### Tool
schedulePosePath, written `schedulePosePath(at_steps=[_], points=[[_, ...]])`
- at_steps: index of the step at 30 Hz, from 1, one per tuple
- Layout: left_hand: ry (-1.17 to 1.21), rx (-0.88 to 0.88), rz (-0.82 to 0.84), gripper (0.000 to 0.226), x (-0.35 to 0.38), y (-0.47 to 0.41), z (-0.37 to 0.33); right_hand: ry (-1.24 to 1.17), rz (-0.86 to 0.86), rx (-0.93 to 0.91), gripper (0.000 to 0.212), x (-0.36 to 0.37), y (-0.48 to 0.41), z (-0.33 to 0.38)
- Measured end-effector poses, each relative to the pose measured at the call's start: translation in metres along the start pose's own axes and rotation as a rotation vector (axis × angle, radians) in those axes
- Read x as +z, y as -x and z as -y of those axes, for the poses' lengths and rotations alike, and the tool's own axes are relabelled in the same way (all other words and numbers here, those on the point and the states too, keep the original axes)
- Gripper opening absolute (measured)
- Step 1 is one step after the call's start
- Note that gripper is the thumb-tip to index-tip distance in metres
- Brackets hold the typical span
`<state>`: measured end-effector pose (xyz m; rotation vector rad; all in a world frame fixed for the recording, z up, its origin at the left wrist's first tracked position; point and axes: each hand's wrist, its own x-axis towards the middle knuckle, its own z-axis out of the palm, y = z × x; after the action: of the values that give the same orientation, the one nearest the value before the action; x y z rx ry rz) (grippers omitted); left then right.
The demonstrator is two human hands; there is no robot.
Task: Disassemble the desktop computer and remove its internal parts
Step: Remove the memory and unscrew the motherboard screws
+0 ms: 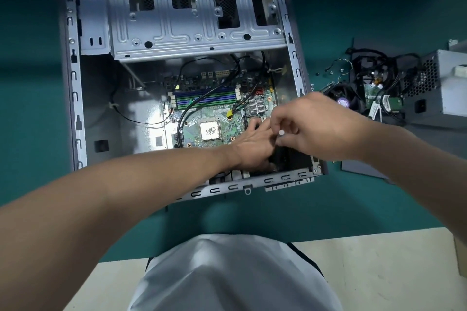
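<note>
Green motherboard (pixel 214 118) lies in open grey steel case (pixel 75 83), under both hands. Right hand (pixel 321 126) pinches small white-tipped piece (pixel 281 132); left hand (pixel 252 146) grip hidden. Board likely stiff, fragile: lift by edges.

Repair workshop — green bench mat (pixel 30 113); loose computer parts (pixel 374 88).

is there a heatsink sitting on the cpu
No, the processor lies bare on the motherboard, its top plate exposed with nothing mounted over it.
</note>
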<state>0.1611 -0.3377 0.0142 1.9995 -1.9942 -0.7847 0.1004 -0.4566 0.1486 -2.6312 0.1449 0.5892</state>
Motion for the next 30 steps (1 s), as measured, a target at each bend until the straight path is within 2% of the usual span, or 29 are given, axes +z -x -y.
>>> schedulePosePath(at_steps=[3,7,10,12,15,17,18,21,23,25,30], points=[[0.173,-0.089,-0.127,0.019,-0.010,0.002,0.002,-0.320,-0.089,0.146,0.011,-0.019,0.012,0.012],[0.388,-0.283,-0.138,0.022,-0.035,0.014,0.009,-1.031,-0.357,0.248,0.014,-0.022,0.019,0.006],[0.595,-0.410,-0.136,0.006,-0.059,0.026,0.003,-1.559,-0.466,0.274,0.015,-0.024,0.020,0.000],[0.754,-0.480,-0.234,0.014,-0.070,0.034,-0.004,-1.771,-0.535,0.238,0.007,-0.026,0.018,-0.004],[1.014,-0.595,-0.508,0.017,-0.083,0.044,-0.023,-1.909,-0.650,0.216,0.007,-0.031,0.020,-0.010],[1.149,-0.626,-0.645,0.014,-0.092,0.044,-0.042,-1.826,-0.712,0.236,0.012,-0.033,0.023,-0.014],[1.213,-0.626,-0.689,0.012,-0.096,0.042,-0.051,-1.691,-0.735,0.244,0.013,-0.033,0.026,-0.017],[1.338,-0.647,-0.781,0.006,-0.107,0.027,-0.078,-0.949,-0.734,0.215,0.015,-0.027,0.043,-0.022],[1.426,-0.656,-0.807,0.005,-0.112,0.015,-0.094,-0.600,-0.702,0.171,0.011,-0.017,0.055,-0.022],[1.473,-0.670,-0.810,0.006,-0.114,0.004,-0.107,-0.488,-0.710,0.140,0.004,-0.009,0.065,-0.022],[1.499,-0.765,-0.747,0.009,-0.109,-0.012,-0.122,-0.385,-0.792,0.137,0.011,0.011,0.080,-0.036]])
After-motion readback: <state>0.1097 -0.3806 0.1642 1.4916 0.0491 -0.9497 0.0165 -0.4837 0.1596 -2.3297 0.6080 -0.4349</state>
